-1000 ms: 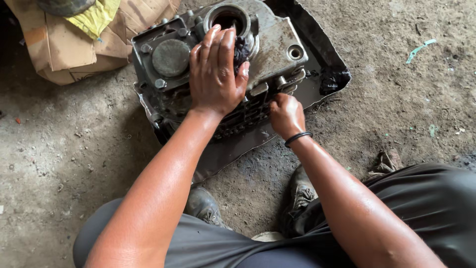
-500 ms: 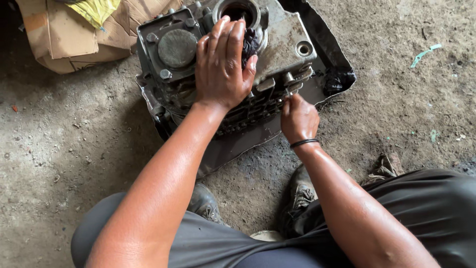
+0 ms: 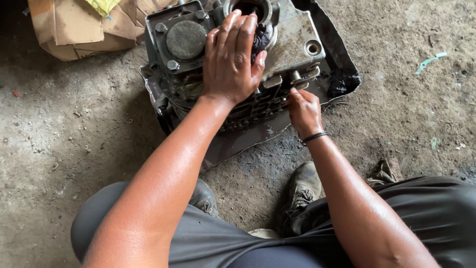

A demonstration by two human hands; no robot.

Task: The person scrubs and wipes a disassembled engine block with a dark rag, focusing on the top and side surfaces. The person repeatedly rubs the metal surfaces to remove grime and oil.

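Grey metal engine block (image 3: 292, 37), greasy, with a round piston crown at its left and an open bore at top, sits on a black sheet (image 3: 248, 141) on the concrete floor (image 3: 74, 149). I see the left hand (image 3: 230, 62) lying flat on top of the block, fingers extended, fingertips pressing a dark oily rag (image 3: 261, 37) at the bore's edge. The right hand (image 3: 303, 110) is curled at the block's finned front side, fingers bent; whether they pinch anything I cannot tell. Brown cardboard (image 3: 74, 27) lies just beside the block's left. Worn shoes (image 3: 300, 191) stand below.
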